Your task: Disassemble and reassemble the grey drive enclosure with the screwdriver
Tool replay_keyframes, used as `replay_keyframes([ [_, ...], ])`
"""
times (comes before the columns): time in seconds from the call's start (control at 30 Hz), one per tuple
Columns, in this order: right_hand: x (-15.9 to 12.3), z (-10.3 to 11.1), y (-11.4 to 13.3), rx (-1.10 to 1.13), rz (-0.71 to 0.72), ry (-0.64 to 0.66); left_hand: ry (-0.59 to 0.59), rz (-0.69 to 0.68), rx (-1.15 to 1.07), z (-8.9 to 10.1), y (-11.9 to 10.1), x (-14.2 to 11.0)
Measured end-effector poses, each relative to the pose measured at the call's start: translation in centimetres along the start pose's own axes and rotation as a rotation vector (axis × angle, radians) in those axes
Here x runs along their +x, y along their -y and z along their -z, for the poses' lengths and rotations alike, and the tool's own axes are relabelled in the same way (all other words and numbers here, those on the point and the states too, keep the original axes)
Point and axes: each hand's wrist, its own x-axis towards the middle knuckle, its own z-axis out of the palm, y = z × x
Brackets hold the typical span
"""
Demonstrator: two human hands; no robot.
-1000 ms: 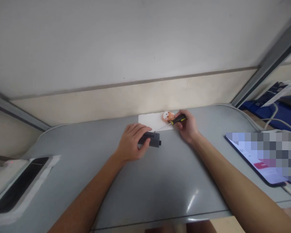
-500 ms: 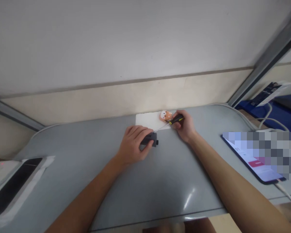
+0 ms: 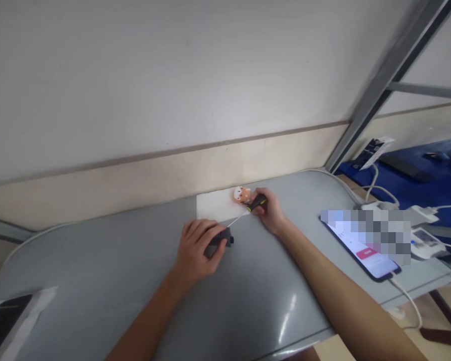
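My left hand (image 3: 197, 248) is closed around a small black boxy device (image 3: 228, 237), pinning it on the grey table (image 3: 108, 271); the fingers cover most of it. In my right hand (image 3: 269, 210) is a screwdriver (image 3: 257, 201) with a black and yellow handle. Its thin shaft slants down to the left and the tip reaches the top edge of the device; whether it sits in a screw is too small to tell. Just behind the screwdriver, an orange and white animal figure (image 3: 241, 194) rests on a white sheet (image 3: 212, 204).
To the right lies a phone (image 3: 361, 245) with a lit screen and a charging cable (image 3: 409, 298). Beyond it are a white power strip (image 3: 426, 243), more cables and a small box (image 3: 373, 152). A dark flat object (image 3: 7, 321) lies at the left edge; the wall stands behind.
The camera view has turned to the right, so everything appears further left and a little lower. My hands keep the same hold on the device and the screwdriver.
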Motion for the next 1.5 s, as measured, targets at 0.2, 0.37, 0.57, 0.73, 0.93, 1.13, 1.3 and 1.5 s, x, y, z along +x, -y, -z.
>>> replay_keyframes([
  [0.2,-0.3,0.2,-0.1,0.005,-0.008,0.014,0.008,0.016,-0.027,0.0,-0.4,0.1],
  [0.37,-0.5,0.0,-0.1,-0.015,-0.012,-0.004,-0.009,-0.007,0.008,-0.4,-0.5,-0.1],
  [0.57,-0.2,0.2,0.0,-0.031,-0.017,-0.014,-0.041,-0.083,0.121,-1.1,-0.6,-0.3],
  [0.73,0.2,0.5,-0.4,-0.036,0.004,-0.001,-0.045,-0.066,0.142,-1.4,-0.9,-0.5],
  [0.93,1.2,0.7,-1.3,-0.018,0.027,0.030,0.008,0.023,0.178,-1.7,-0.8,-1.3],
  [1.13,1.6,0.4,-1.6,0.024,0.041,0.040,0.105,0.071,0.229,-1.6,-1.2,-1.1],
  [1.3,1.7,0.1,-1.8,0.042,0.041,0.035,0.121,0.085,0.273,-1.6,-1.2,-1.1],
  [1.5,1.8,0.0,-1.7,0.086,0.025,0.000,0.093,0.079,0.306,-1.4,-1.4,-1.5],
])
